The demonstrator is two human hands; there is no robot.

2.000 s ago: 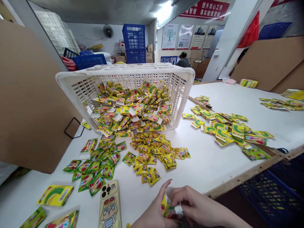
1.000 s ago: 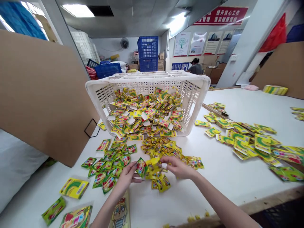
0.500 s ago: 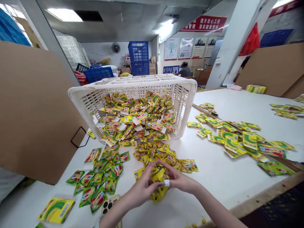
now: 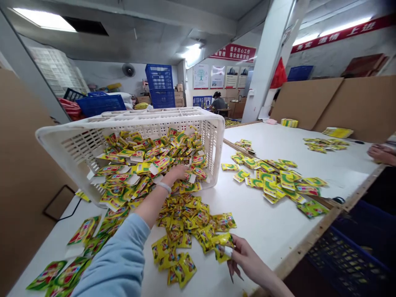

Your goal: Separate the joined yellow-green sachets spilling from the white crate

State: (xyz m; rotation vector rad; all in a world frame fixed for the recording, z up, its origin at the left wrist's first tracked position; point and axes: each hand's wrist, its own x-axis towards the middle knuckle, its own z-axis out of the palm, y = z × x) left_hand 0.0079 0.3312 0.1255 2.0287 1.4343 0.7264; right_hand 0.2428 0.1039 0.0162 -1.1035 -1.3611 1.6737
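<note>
My left hand [image 4: 178,173] reaches into the white plastic basket [image 4: 219,148], which lies on its side, and touches the small yellow cardboard boxes [image 4: 161,164] heaped inside. Its fingertips are lost among those boxes, so its grip is unclear. Low on the right, my right hand [image 4: 247,255] pinches yellow sachets [image 4: 223,246] between thumb and fingers, just above the table. A white wrap shows on its thumb. Loose yellow sachets [image 4: 185,214] spread out in front of the basket. Green sachets [image 4: 66,274] lie at left, partly behind my left sleeve.
More yellow boxes [image 4: 269,181] are scattered on the white table [image 4: 340,173] to the right. A cardboard sheet [image 4: 24,173] stands at left near a black wire frame [image 4: 60,204]. At far right, another person's hands [image 4: 382,154] rest by the table edge. A blue crate [image 4: 349,251] sits below.
My hands have parted from around the yellow sachets. The left has gone up into the basket; the right has moved right with sachets in its fingers. The view has swung right.
</note>
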